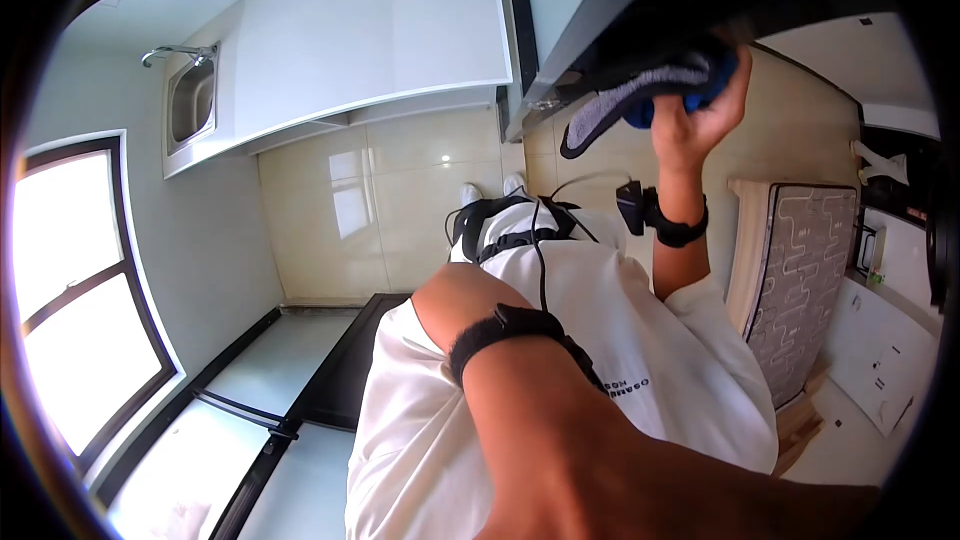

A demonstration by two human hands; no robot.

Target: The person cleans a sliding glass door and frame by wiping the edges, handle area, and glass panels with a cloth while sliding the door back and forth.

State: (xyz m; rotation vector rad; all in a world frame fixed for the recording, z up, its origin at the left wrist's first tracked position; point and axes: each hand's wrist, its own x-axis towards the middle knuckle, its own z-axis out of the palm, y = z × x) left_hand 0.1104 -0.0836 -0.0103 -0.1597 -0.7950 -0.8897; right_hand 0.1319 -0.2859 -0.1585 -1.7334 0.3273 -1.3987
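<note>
My right hand (690, 135) is at the upper right, its fingers curled round a cleaning cloth (625, 105). The cloth is grey with black edging, and a blue part shows beside my palm. It lies against or just under the dark edge of a door or panel (600, 15); shadow hides the exact contact. My left arm is bent up across my white shirt. Very near the camera at the bottom, the back of my left hand (570, 480) shows, but its fingers are dark and run out of view. Black straps circle both wrists.
A white counter (370, 30) with a steel sink (193, 100) and tap (180, 52) runs along the upper left. A bright window (90, 290) is at the left, glass framed panels (270, 370) lower left. A mattress (800, 280) on a wooden base stands at the right.
</note>
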